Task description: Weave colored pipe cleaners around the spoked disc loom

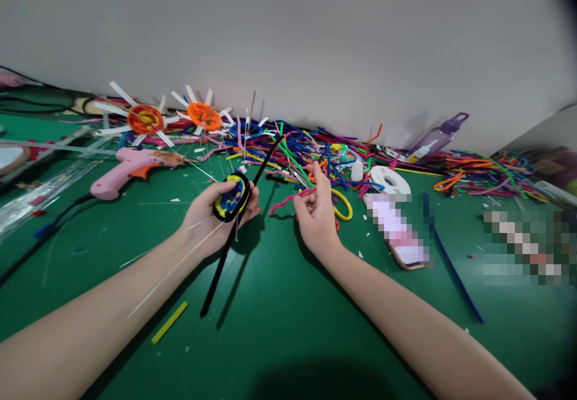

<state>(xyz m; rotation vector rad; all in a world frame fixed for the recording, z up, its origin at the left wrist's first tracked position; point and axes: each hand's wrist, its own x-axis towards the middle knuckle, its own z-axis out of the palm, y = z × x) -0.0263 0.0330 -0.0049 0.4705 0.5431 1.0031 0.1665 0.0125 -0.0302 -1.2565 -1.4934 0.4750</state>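
My left hand (211, 217) is closed on an oval disc (233, 197) of blue and yellow pipe cleaner with a black rim. A long black pipe cleaner (219, 274) runs past the disc, slanting up to the right, and thin glue strands trail from the disc. To the right, my right hand (317, 214) is closed, its thumb and fingers pressed together near a pink pipe cleaner (280, 205); whether it grips that piece is hard to tell. Scissors with a yellow handle (345, 203) lie just beyond my right hand.
A pink glue gun (119, 172) lies at the left. Two orange discs with white strips (145, 119) stand behind it. Pipe cleaners (288, 148) are heaped along the wall. Right of my hands are a white spool (390, 182), a phone (396, 232) and a purple bottle (435, 142).
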